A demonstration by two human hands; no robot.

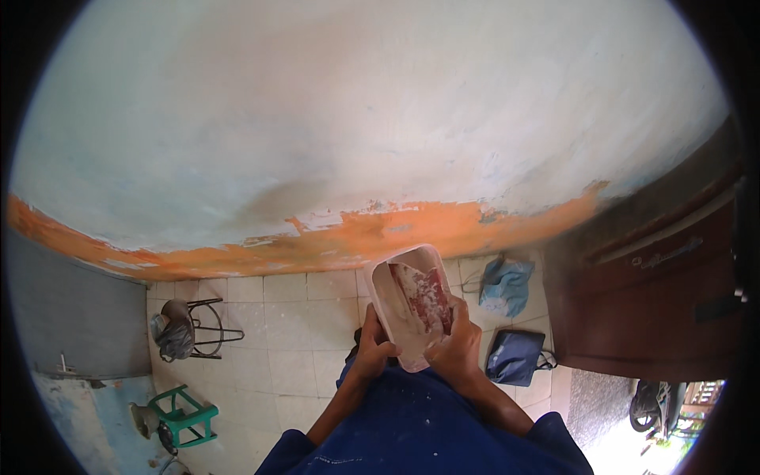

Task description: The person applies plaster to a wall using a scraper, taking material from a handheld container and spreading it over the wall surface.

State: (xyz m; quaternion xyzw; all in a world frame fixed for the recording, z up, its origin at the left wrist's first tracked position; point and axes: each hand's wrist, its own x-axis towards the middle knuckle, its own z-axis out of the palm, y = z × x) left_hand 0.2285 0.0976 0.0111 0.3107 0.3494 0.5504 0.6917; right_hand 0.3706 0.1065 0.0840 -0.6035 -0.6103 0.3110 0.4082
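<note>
Held in front of my body is a whitish rectangular plastic tub [381, 294], coated inside with pale, wet-looking paste. My left hand [370, 345] is closed round its left side, thumb near the lower rim. Inside the tub lies a flat red spreader [431, 303], smeared with white paste and tilted against the right wall. My right hand [457, 342] is at the tub's lower right, closed on the lower right edge of the spreader; some of its fingers are hidden. Ahead stands a wall [380, 127] with uneven whitish coating above an orange strip [427, 226].
A black metal-framed stool [207, 328] with a dark bag and a green plastic stool [188, 416] stand at left on the tiled floor [285, 340]. A light-blue bag [507, 286] and a navy bag [514, 356] lie at right, beside a brown door [649, 293].
</note>
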